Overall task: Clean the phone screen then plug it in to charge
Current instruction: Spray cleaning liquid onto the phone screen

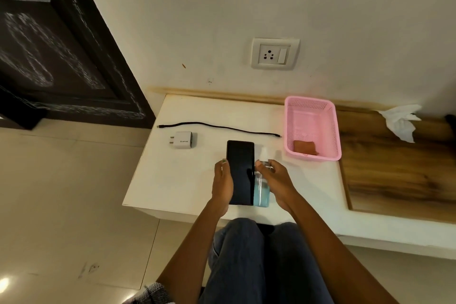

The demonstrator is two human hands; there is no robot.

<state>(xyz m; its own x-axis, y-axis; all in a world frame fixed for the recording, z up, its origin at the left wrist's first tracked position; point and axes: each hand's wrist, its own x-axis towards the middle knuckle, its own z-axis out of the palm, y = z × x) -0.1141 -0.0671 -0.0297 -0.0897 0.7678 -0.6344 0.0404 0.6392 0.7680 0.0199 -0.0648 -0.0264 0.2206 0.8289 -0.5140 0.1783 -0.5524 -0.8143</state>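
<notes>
A black phone (241,171) with a dark screen faces up over the white table (177,175), and my left hand (222,181) grips its left edge. Right beside it stands a clear spray bottle (262,189) with blue liquid, held by my right hand (277,180) around its upper part. A white charger adapter (182,140) lies to the left, and a black cable (219,127) stretches across the table behind it. A wall socket (274,54) with a switch is above the table. A reddish-brown cloth (305,147) lies in the pink basket (311,108).
A wooden surface (394,163) adjoins the table on the right, with a crumpled white tissue (402,122) on its far edge. A dark carved door (49,44) stands at the left. My knees (259,254) are below the table's front edge.
</notes>
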